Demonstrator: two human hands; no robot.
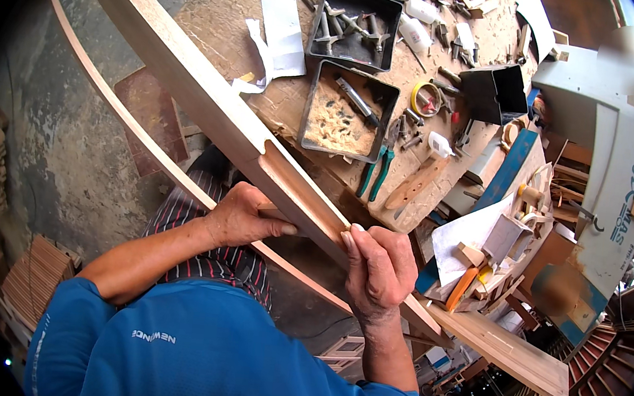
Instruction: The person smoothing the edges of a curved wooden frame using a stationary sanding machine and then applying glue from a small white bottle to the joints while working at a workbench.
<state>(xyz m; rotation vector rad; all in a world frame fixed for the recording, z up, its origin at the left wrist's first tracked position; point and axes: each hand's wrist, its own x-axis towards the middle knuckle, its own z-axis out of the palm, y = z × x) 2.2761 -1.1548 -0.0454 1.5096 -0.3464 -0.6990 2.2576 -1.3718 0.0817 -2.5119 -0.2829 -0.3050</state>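
Observation:
A long pale wooden beam (183, 72) runs slantwise from the upper left to the lower right in front of me. Cut into it is a long recess (306, 191) with a rounded end. My left hand (242, 215) is closed on a short piece of wood (274, 211) at the beam's near side, its thumb pointing right. At the recess's lower end, my right hand (379, 270) presses its bent fingers together against the beam. Whatever is between those fingertips is too small to make out. A thin curved wooden strip (121, 109) passes behind my left wrist.
Beyond the beam, a worn workbench (223, 22) carries a black tray of metal fittings (353, 1), a tray of sawdust with a marker (341, 115), green-handled pliers (381, 172), tape (425, 99) and bottles. A large grey machine (622, 160) stands at right; stacked wood (38, 277) lies lower left.

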